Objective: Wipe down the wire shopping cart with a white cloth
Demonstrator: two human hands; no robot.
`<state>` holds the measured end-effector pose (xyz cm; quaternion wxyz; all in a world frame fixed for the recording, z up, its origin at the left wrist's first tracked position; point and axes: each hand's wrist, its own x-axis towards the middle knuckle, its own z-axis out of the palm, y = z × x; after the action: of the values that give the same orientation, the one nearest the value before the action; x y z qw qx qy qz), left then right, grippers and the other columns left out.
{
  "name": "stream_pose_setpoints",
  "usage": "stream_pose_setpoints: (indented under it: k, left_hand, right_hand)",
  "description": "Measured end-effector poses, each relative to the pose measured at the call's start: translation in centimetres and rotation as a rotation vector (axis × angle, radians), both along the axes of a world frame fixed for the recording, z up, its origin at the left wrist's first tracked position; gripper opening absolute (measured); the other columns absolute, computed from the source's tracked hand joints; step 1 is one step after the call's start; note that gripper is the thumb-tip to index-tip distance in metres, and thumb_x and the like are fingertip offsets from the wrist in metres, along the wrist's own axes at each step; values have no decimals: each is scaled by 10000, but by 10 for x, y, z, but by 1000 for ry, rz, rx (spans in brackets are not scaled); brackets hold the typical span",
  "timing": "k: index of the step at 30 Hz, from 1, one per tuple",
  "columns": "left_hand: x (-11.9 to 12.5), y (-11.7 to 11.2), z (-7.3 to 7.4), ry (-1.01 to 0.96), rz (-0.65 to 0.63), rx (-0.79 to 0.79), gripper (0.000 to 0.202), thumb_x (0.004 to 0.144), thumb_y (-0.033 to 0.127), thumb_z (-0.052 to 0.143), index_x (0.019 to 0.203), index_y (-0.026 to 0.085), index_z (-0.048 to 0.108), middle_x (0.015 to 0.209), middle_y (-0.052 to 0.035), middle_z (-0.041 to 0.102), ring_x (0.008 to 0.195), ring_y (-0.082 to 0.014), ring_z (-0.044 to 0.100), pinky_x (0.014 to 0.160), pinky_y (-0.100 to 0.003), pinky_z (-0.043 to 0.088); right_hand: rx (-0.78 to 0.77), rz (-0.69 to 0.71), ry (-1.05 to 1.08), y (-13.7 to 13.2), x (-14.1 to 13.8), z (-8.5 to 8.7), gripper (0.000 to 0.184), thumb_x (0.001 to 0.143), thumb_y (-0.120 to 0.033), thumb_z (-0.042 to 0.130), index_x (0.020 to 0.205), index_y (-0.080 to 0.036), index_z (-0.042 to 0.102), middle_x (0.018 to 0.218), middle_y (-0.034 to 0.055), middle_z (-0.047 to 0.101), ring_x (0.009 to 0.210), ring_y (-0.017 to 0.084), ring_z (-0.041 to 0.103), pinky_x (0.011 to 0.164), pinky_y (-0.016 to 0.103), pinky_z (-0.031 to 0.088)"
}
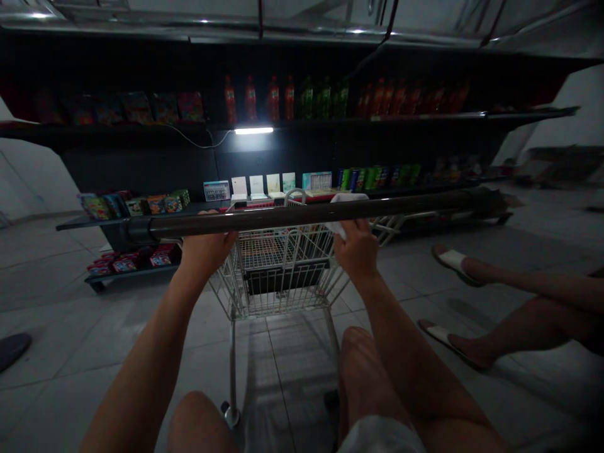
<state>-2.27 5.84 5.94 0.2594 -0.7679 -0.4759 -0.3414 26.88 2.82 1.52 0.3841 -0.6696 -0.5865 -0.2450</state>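
Note:
A wire shopping cart (278,277) stands right in front of me, its dark handle bar (302,215) running across the view. My left hand (205,245) is wrapped around the bar on its left part. My right hand (355,246) grips the bar's right part with a white cloth (342,214) pressed between the fingers and the bar. My bare knees show at the bottom of the view. The cart's basket looks empty.
Dark store shelves (292,126) ahead hold red and green bottles, snack bags and small boxes, lit by a strip lamp (253,131). Another person's legs in white sandals (453,259) stretch in from the right on the tiled floor. A dark object (12,349) lies at far left.

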Motion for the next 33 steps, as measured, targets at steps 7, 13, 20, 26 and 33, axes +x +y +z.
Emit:
stream_pose_setpoints:
  k: [7, 13, 20, 26, 33]
  left_hand:
    - [-5, -14, 10, -166, -238, -84, 424, 976, 494, 319, 1137, 168, 538, 1036, -77, 611, 904, -199, 602, 867, -347, 483]
    - [-7, -12, 11, -116, -163, -115, 530, 990, 531, 237, 1169, 173, 585, 1059, -93, 641, 949, -228, 621, 900, -374, 476]
    - [-15, -1, 4, 18, -44, 0, 639, 955, 643, 227, 1192, 226, 650, 1037, -95, 704, 1062, -307, 624, 968, -480, 443]
    - [21, 3, -5, -87, -21, 172, 510, 923, 575, 396, 990, 162, 690, 1008, -161, 685, 1049, -341, 613, 918, -481, 461]
    - [142, -4, 1, 103, -439, 136, 345, 949, 386, 413, 1107, 182, 642, 1116, -110, 679, 1148, -277, 575, 991, -435, 432]
  right_hand:
    - [-133, 428, -220, 6, -134, 8, 399, 951, -242, 401, 1276, -263, 633, 1274, 84, 625, 881, 184, 649, 716, 299, 509]
    - [-162, 516, -366, 16, -160, 4, 417, 1018, -299, 301, 1296, -287, 613, 1328, 83, 598, 947, 202, 635, 692, 295, 499]
    - [26, 230, -305, 24, -20, -18, 623, 895, -124, 481, 1467, -366, 430, 1406, 51, 549, 1008, 215, 634, 712, 286, 561]
    - [147, -41, -112, 28, 83, -46, 673, 828, -126, 526, 1482, -253, 426, 1496, 145, 445, 1157, 317, 615, 809, 395, 608]
    - [-11, 56, 106, 60, 65, -148, 638, 824, -152, 493, 1458, -163, 428, 1462, 188, 479, 1252, 303, 577, 858, 378, 609]
